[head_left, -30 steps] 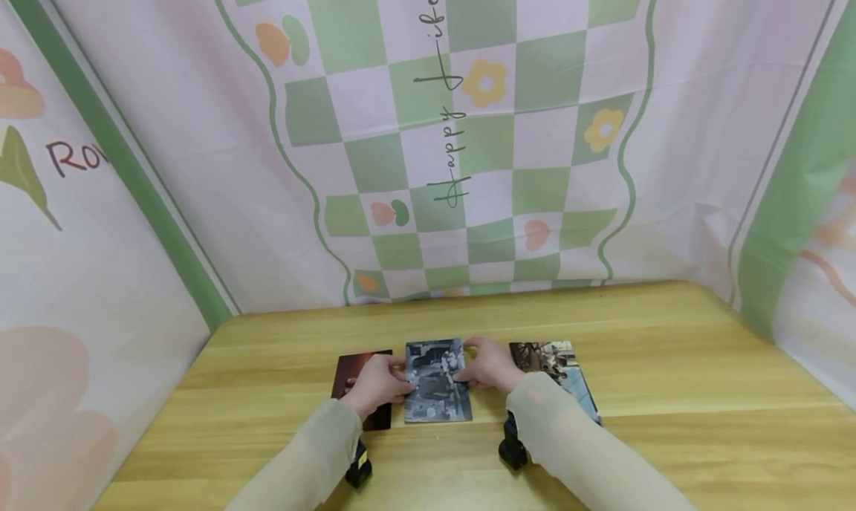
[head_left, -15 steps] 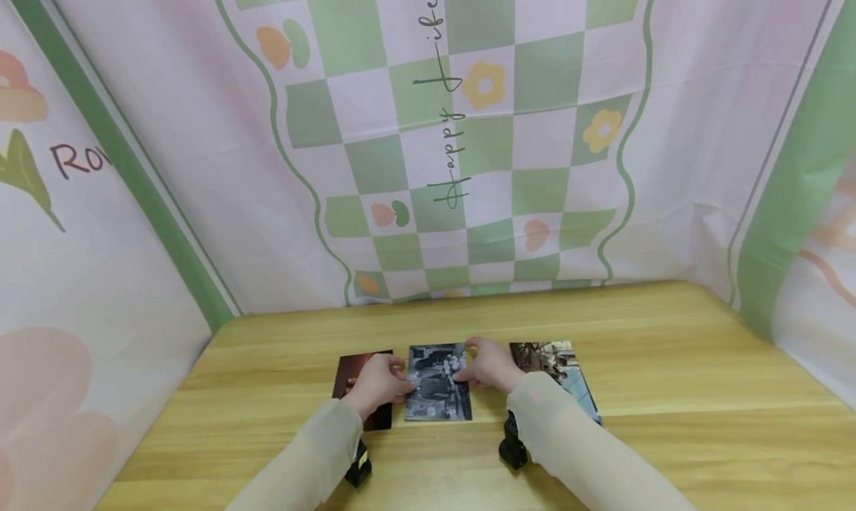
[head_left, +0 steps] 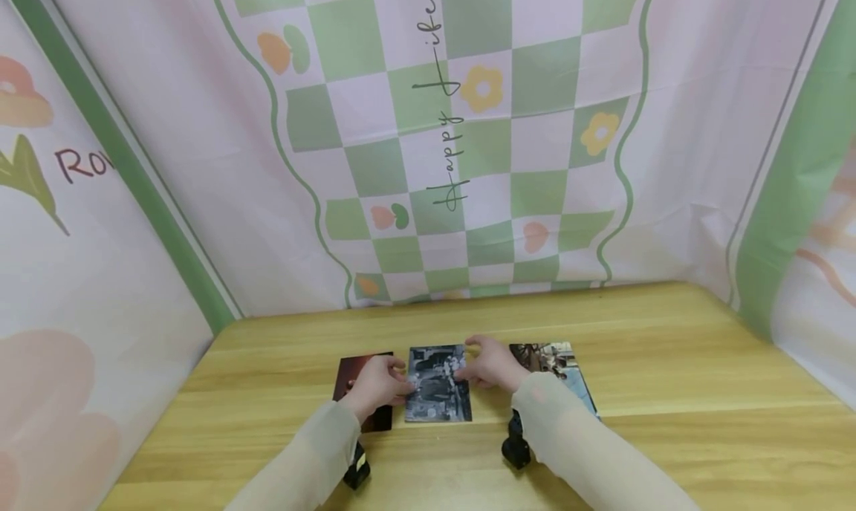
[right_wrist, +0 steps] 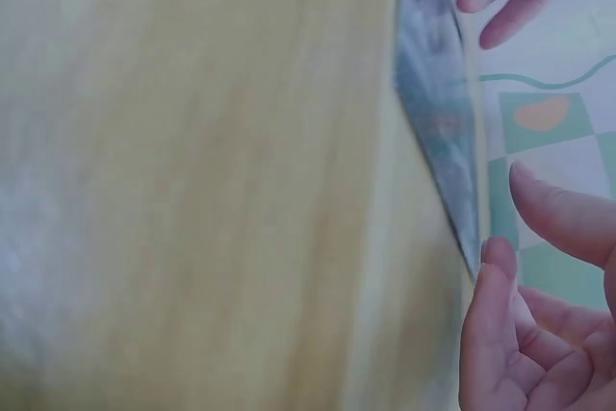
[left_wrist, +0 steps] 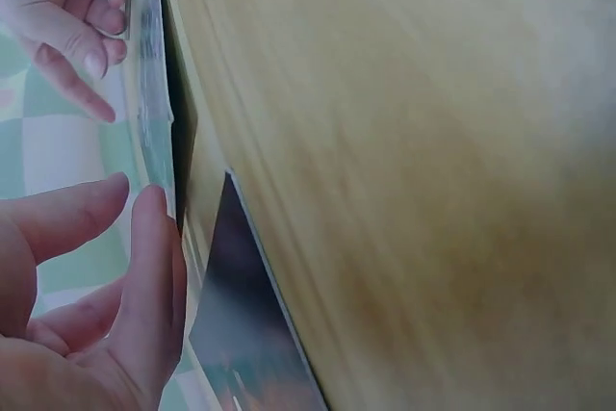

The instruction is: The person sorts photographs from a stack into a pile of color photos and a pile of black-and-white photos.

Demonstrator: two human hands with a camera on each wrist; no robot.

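Head view: the grey photo card (head_left: 435,392) lies flat on the surface (head_left: 669,362), between the left grip (head_left: 377,381) and the right grip (head_left: 491,364). It should handle as light, thin, fairly stiff and perhaps slick; opposite side edges look the best hold, sparing the printed face. The left grip covers part of a dark red card (head_left: 349,371); the right sleeve (head_left: 582,444) hides part of a colourful card (head_left: 558,361).

Left wrist view: left thumb and fingers stand apart; contact with the grey photo card is unclear.

Right wrist view: right thumb and fingers are parted too; the print is blurred, its upper end cut off.
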